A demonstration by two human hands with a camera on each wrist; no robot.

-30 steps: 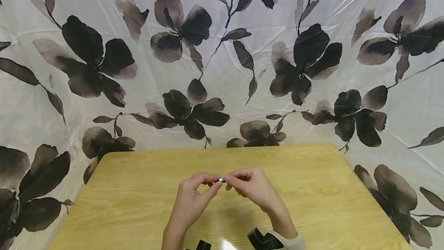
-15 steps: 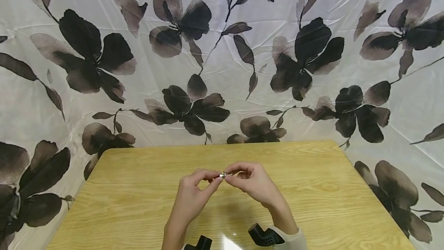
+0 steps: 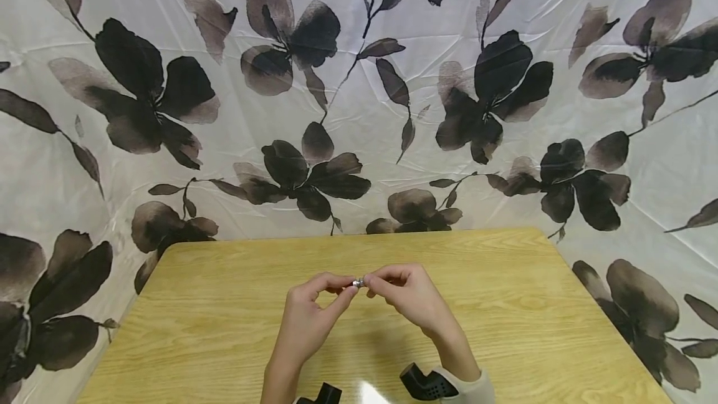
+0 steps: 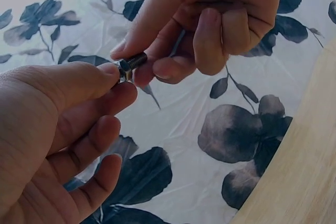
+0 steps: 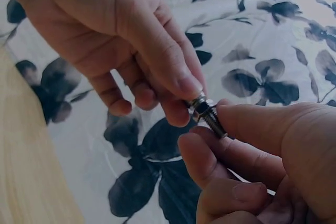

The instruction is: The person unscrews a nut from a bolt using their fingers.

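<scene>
Nearest us, at the bottom of the head view, a black wrist mount [image 3: 433,387] sits against a pale sleeve [image 3: 474,389]. Just beyond, our left hand [image 3: 308,313] pinches one end of a threaded bolt [image 5: 215,124] between thumb and forefinger, holding it in the air. A hex nut [image 5: 206,110] shows beside that pinch, with the threads reaching toward our right hand [image 3: 416,301]. Our right thumb and forefinger curl about the threaded end; how firmly they press, we cannot tell. A moment ago those two tips stood apart with metal showing between them; now they have drawn together, so we judge the bolt better steadied from both sides. Below lies the wood-grain table [image 3: 224,304], and behind it hangs a floral cloth [image 3: 224,129].
</scene>
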